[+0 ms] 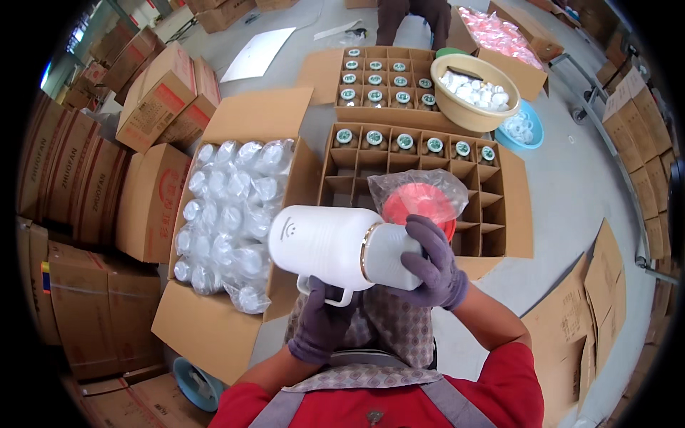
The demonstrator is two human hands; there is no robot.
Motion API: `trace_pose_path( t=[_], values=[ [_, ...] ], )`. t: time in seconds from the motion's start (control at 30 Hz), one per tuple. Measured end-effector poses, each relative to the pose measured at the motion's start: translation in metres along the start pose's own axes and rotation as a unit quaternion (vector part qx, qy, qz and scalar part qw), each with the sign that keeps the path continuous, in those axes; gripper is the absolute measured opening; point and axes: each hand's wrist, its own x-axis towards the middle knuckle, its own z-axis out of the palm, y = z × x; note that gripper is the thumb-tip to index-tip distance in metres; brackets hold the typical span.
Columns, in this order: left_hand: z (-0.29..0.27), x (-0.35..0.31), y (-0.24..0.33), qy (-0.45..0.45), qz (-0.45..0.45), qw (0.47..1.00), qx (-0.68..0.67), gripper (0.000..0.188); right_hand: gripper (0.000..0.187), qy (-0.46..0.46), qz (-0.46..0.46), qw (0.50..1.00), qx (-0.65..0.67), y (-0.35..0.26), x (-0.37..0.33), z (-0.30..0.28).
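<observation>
A white insulated jug [321, 246] lies on its side in the air above my lap, its base to the left and its lid end to the right. My left hand [317, 332], in a grey-purple glove, grips the jug's handle from below. Around the pale cup-shaped lid [385, 258], past a thin gold ring, the gloved fingers of my right hand [437, 265] are wrapped. Behind the lid, a red round object [412, 201] with a clear plastic bag rests on a divided carton [346, 164]. The jug hides part of that carton.
At left, an open carton [292, 167] holds several plastic-wrapped bottles. Green-topped bottles stand in a farther divided carton [357, 113]. A beige basin [467, 123] of white caps and a blue basin [535, 132] are at back right. A person [412, 18] is beyond.
</observation>
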Motion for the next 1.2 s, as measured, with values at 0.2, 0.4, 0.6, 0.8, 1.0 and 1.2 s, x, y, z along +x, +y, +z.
trace_pose_path(
  t=[0.2,0.4,0.6,0.8,1.0,1.2],
  values=[
    [-0.015,-0.031,0.010,-0.105,0.278,0.778,0.554,0.033,0.057,0.060,0.555,0.630,0.540,-0.029,-0.039,0.038],
    [-0.070,0.011,0.048,-0.331,0.179,0.727,0.574,0.037,0.053,-0.057,0.553,0.505,0.660,-0.007,-0.027,0.013],
    [-0.062,-0.008,0.078,-0.440,0.250,0.394,0.767,0.054,0.049,0.014,0.430,0.787,0.442,0.018,0.013,-0.023],
    [-0.101,-0.003,0.061,-0.469,0.335,0.415,0.705,0.044,0.070,-0.138,0.602,0.780,-0.100,0.146,-0.098,0.020],
    [-0.088,0.026,0.080,-0.244,0.377,0.536,0.715,0.030,0.055,-0.222,0.613,0.701,-0.289,0.198,-0.106,0.095],
    [-0.061,0.183,0.039,0.041,0.184,0.781,0.596,0.108,0.026,-0.043,0.623,0.770,0.133,0.191,-0.082,0.077]
  ],
)
